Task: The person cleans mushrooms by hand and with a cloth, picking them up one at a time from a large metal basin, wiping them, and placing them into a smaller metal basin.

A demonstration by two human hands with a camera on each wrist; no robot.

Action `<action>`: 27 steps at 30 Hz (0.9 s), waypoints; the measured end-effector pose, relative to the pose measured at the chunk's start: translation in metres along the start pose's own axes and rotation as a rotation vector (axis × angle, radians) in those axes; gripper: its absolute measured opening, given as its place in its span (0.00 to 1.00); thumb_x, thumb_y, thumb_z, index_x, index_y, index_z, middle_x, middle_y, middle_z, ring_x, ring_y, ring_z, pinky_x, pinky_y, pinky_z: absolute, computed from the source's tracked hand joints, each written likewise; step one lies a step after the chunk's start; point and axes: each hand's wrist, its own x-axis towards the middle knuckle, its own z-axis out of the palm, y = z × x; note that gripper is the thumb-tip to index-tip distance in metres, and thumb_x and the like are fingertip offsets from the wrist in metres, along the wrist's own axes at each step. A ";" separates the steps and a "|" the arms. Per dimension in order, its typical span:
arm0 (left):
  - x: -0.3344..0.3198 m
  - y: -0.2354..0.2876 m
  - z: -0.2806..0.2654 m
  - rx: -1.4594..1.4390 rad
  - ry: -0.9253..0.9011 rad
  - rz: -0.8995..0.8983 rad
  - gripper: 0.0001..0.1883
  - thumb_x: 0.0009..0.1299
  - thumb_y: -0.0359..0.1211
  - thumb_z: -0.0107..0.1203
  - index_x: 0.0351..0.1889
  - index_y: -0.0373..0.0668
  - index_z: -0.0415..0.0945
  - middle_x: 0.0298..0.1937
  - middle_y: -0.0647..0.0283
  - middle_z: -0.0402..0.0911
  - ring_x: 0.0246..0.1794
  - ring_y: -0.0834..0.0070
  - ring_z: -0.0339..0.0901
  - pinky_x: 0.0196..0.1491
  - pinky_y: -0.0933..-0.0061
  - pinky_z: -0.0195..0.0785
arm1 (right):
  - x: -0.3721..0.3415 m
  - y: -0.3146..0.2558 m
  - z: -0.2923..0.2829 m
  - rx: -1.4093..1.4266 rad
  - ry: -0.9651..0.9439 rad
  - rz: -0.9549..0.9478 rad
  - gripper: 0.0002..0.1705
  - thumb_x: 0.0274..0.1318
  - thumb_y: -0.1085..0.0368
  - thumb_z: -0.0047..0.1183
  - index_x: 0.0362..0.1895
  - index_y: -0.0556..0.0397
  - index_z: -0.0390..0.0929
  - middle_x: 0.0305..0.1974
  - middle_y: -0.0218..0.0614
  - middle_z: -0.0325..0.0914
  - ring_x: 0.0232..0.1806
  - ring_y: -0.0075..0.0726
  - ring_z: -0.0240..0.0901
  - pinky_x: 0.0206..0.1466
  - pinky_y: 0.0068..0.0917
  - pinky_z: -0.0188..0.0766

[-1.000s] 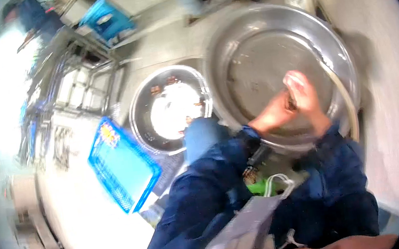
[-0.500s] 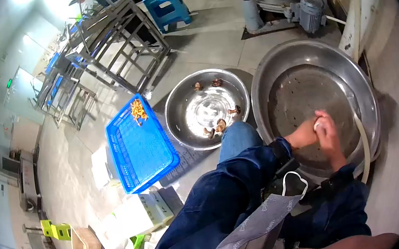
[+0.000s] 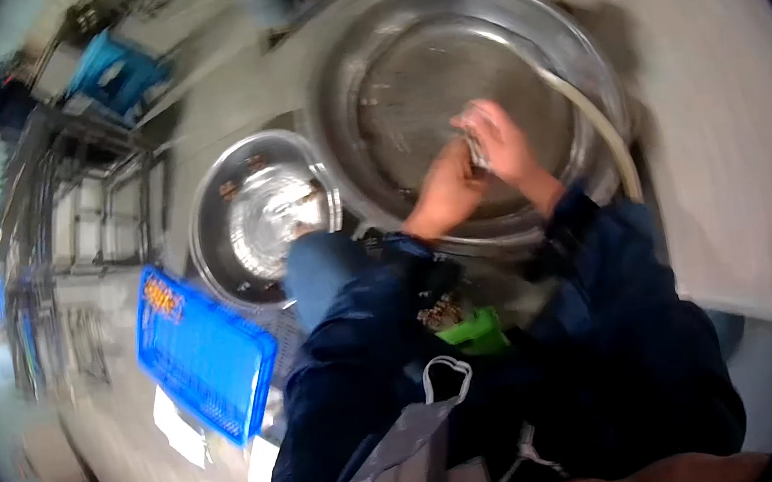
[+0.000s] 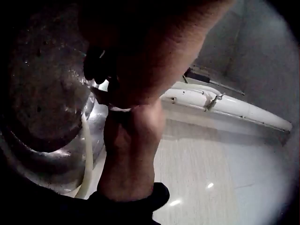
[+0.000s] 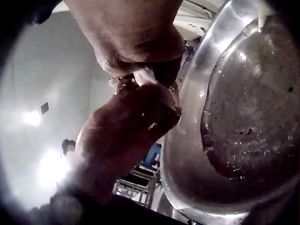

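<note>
Over the large metal basin (image 3: 338,116), both hands meet around a small pale and brown piece, apparently a mushroom (image 5: 144,76), mostly hidden by fingers. My left hand (image 3: 448,192) holds it from the left with bent fingers. Against it from the right, my right hand (image 3: 502,145) curls its fingers round the piece. In the left wrist view the left hand (image 4: 164,54) covers most of it. Shallow water with dark specks (image 5: 248,131) lies in the basin. A smaller metal bowl (image 3: 215,239) to the left contains several brown mushroom pieces (image 3: 228,190).
A pale hose (image 3: 596,119) hangs over the basin's right side, beside the wall (image 3: 715,149). At the left lies a blue basket (image 3: 207,362) with orange pieces in one corner. Metal racks (image 3: 98,201) and a blue stool (image 3: 115,72) stand farther back. Something green (image 3: 476,331) lies between the legs.
The head view has swung, so the basin, bowl and basket now appear farther left. Both hands remain together over the basin, with the right hand's fingers turned more upward in the view.
</note>
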 end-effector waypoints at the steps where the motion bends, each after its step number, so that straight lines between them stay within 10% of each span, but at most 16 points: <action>1: 0.000 -0.008 0.007 -0.106 0.011 -0.021 0.21 0.65 0.21 0.57 0.57 0.33 0.68 0.49 0.57 0.79 0.50 0.73 0.76 0.52 0.71 0.69 | 0.006 -0.003 -0.008 0.035 0.015 0.166 0.16 0.74 0.59 0.40 0.53 0.61 0.69 0.50 0.41 0.78 0.49 0.34 0.77 0.55 0.29 0.71; 3: 0.005 -0.005 0.013 -0.265 0.041 -0.029 0.22 0.68 0.22 0.56 0.61 0.33 0.66 0.52 0.61 0.78 0.52 0.75 0.74 0.54 0.73 0.68 | 0.005 -0.012 -0.006 0.510 0.068 0.369 0.13 0.74 0.60 0.40 0.51 0.56 0.69 0.49 0.40 0.79 0.52 0.35 0.75 0.60 0.33 0.70; 7: 0.003 0.002 -0.002 -0.112 -0.032 -0.171 0.22 0.70 0.27 0.58 0.61 0.35 0.67 0.51 0.65 0.78 0.52 0.79 0.73 0.55 0.76 0.67 | -0.008 -0.029 0.006 -0.379 -0.055 -0.271 0.15 0.73 0.59 0.42 0.49 0.61 0.69 0.47 0.41 0.77 0.52 0.34 0.75 0.57 0.33 0.72; 10: 0.008 0.009 0.011 -0.186 0.014 -0.065 0.22 0.70 0.27 0.59 0.61 0.36 0.67 0.52 0.66 0.78 0.51 0.80 0.72 0.55 0.76 0.66 | 0.012 -0.008 -0.013 0.259 0.055 0.203 0.15 0.73 0.59 0.41 0.47 0.61 0.68 0.46 0.43 0.77 0.47 0.36 0.78 0.52 0.32 0.75; 14: 0.013 0.013 0.011 -0.471 0.047 -0.088 0.23 0.69 0.25 0.57 0.62 0.36 0.66 0.54 0.67 0.76 0.54 0.79 0.73 0.58 0.76 0.66 | 0.013 -0.030 -0.025 0.680 0.168 0.299 0.11 0.73 0.60 0.40 0.48 0.54 0.69 0.52 0.46 0.77 0.51 0.41 0.78 0.56 0.38 0.75; 20: 0.017 0.003 0.008 -0.617 0.062 -0.147 0.24 0.69 0.22 0.53 0.64 0.37 0.65 0.55 0.65 0.76 0.53 0.76 0.74 0.58 0.73 0.68 | -0.002 -0.034 -0.009 -0.481 -0.016 -0.385 0.13 0.72 0.62 0.41 0.50 0.59 0.70 0.50 0.45 0.78 0.51 0.36 0.77 0.56 0.35 0.72; 25: 0.013 0.008 0.008 -0.750 0.041 -0.194 0.26 0.67 0.22 0.53 0.64 0.39 0.65 0.55 0.65 0.76 0.55 0.77 0.74 0.56 0.74 0.69 | 0.014 -0.017 -0.025 0.110 0.133 0.030 0.12 0.71 0.62 0.43 0.49 0.56 0.71 0.45 0.42 0.80 0.46 0.35 0.79 0.49 0.31 0.74; 27: 0.016 0.003 0.003 -0.714 0.053 -0.192 0.26 0.67 0.23 0.54 0.64 0.39 0.66 0.54 0.65 0.76 0.54 0.77 0.74 0.56 0.74 0.69 | 0.008 -0.033 -0.021 -0.033 -0.037 -0.080 0.11 0.71 0.62 0.43 0.49 0.55 0.71 0.45 0.43 0.81 0.45 0.38 0.80 0.47 0.33 0.74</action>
